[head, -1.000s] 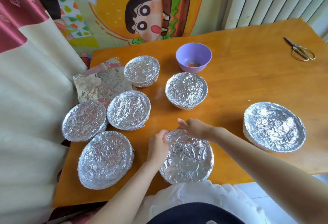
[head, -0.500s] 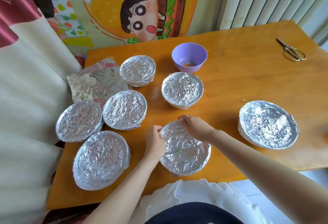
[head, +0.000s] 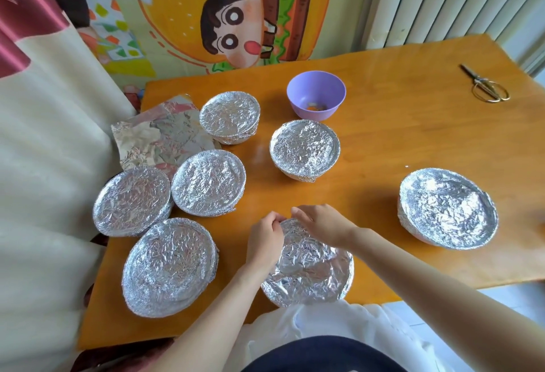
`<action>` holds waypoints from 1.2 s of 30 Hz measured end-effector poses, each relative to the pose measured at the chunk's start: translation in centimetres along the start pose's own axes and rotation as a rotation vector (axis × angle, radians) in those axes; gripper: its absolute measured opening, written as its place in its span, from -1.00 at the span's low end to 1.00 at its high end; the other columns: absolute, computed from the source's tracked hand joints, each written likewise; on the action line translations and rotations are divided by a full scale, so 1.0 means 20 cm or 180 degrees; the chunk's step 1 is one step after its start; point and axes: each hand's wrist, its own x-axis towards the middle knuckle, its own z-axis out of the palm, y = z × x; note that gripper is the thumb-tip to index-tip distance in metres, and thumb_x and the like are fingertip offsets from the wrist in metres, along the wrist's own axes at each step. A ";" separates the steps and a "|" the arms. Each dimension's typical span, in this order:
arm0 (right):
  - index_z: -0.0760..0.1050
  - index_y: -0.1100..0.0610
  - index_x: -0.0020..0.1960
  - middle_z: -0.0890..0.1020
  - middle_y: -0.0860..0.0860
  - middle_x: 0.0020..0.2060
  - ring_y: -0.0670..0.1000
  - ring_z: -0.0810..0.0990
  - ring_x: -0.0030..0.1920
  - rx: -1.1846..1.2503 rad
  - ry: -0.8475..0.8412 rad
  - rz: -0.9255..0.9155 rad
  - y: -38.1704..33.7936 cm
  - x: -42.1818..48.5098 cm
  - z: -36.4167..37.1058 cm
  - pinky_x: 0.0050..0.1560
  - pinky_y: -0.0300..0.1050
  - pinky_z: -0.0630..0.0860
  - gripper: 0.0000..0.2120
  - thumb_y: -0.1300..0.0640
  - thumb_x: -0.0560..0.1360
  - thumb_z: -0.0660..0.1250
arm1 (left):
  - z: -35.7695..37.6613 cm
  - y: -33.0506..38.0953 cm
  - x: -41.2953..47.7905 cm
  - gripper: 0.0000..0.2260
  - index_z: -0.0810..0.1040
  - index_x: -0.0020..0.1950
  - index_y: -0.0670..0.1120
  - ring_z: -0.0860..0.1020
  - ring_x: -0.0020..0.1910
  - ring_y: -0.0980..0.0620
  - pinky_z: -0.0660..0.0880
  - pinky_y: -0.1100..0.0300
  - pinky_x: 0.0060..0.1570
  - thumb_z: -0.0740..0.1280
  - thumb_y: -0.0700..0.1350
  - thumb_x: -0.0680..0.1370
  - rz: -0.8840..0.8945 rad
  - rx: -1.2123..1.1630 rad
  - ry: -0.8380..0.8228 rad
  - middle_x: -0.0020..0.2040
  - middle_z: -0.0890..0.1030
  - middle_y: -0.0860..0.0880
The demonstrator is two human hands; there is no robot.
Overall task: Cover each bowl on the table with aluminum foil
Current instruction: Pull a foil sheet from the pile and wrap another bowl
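A foil-covered bowl (head: pixel 309 268) sits at the table's near edge, in front of me. My left hand (head: pixel 265 239) grips its far-left rim, fingers curled on the foil. My right hand (head: pixel 324 222) pinches the foil at the far rim, close to the left hand. Several other foil-covered bowls stand around: near left (head: pixel 169 265), left (head: pixel 132 199), centre-left (head: pixel 208 184), back (head: pixel 230 115), middle (head: pixel 305 147) and right (head: pixel 448 206). A purple bowl (head: pixel 316 94) at the back stands uncovered with small bits inside.
A loose crumpled foil sheet (head: pixel 156 135) lies at the table's (head: pixel 413 135) left edge. Scissors (head: pixel 486 85) lie at the far right. A cream and red curtain hangs on the left. A painted wall stands behind the table.
Both hands have moved along the near bowl's foil rim and now meet at its far edge. The view shifted slightly.
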 end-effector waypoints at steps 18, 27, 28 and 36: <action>0.61 0.26 0.09 0.44 0.06 -0.45 0.01 0.42 -0.34 0.0727 -0.0151 0.0573 -0.03 0.07 -0.06 -0.27 -0.15 0.34 -0.30 -0.22 0.60 -0.12 | -0.02 0.05 -0.01 -0.88 0.57 -0.01 -0.18 0.52 -0.04 0.01 0.44 0.24 -0.05 0.25 -0.30 0.56 0.0702 0.0162 0.0207 -0.03 0.57 -0.06; 0.59 0.20 0.17 0.33 0.00 -0.49 -0.06 0.31 -0.45 0.0773 -0.0374 0.0693 -0.06 0.07 -0.14 -0.38 -0.20 0.27 -0.31 -0.24 0.59 -0.14 | -0.01 0.09 -0.03 -0.89 0.57 -0.04 -0.18 0.51 -0.13 0.06 0.37 0.45 -0.21 0.26 -0.31 0.56 0.0847 0.0084 0.0225 -0.07 0.56 -0.05; 0.57 0.23 0.17 0.34 0.01 -0.47 -0.06 0.32 -0.43 0.0715 -0.0460 0.0719 -0.07 0.08 -0.13 -0.36 -0.19 0.27 -0.29 -0.25 0.59 -0.15 | -0.01 0.10 -0.03 -0.89 0.57 -0.03 -0.18 0.51 -0.13 0.06 0.39 0.44 -0.20 0.26 -0.31 0.56 0.0858 0.0081 0.0195 -0.07 0.55 -0.04; 0.57 0.16 0.15 0.34 -0.02 -0.39 -0.03 0.37 -0.29 0.0660 -0.0632 0.0719 -0.08 0.08 -0.11 -0.20 -0.15 0.30 -0.30 -0.25 0.58 -0.20 | -0.01 0.08 -0.06 -0.89 0.57 -0.03 -0.19 0.51 -0.11 0.05 0.46 0.27 -0.12 0.26 -0.31 0.56 0.0897 0.0076 0.0244 -0.06 0.55 -0.05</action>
